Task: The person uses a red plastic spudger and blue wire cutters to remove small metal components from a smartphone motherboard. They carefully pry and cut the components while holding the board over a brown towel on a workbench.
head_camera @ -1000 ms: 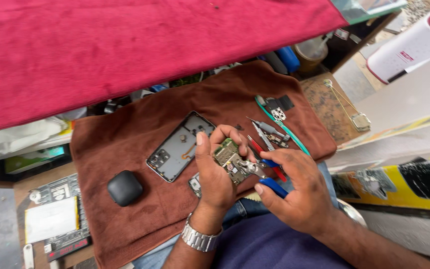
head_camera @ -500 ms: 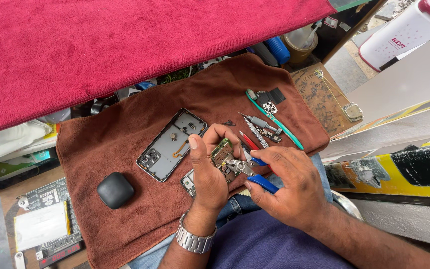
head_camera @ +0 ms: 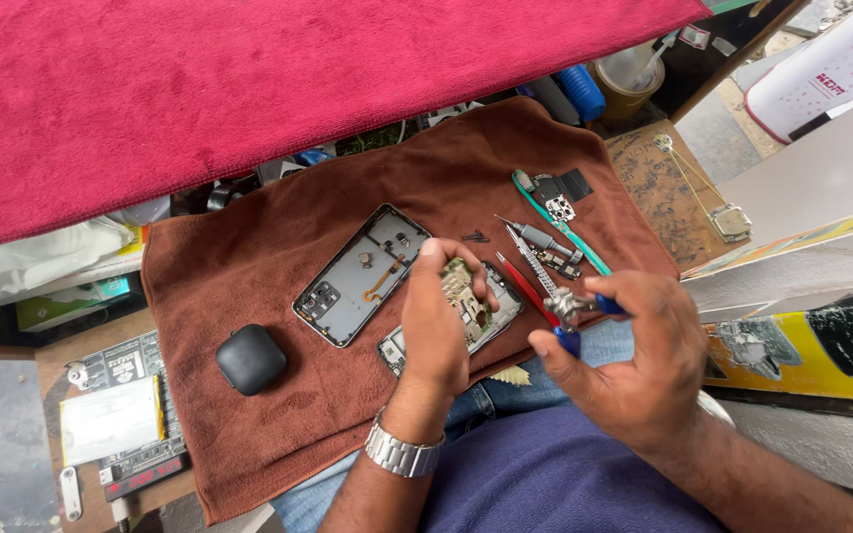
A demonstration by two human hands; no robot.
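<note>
Circuit board held over an opened phone

Earbud case (head_camera: 251,358) and grey phone back frame (head_camera: 359,275) lie left of the left hand (head_camera: 438,316), on the brown cloth (head_camera: 249,257). That hand's fingers are closed on a small circuit board (head_camera: 464,294); a loose pinch could drop it onto the phone body (head_camera: 491,314) beneath. Right hand (head_camera: 634,345) is clamped on blue-handled pliers (head_camera: 573,314), whose tip could slip and scratch the board.

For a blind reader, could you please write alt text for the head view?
A left hand holds a circuit board over a brown cloth; the right hand grips blue-handled pliers. An open phone shell and black case lie beside.
</note>
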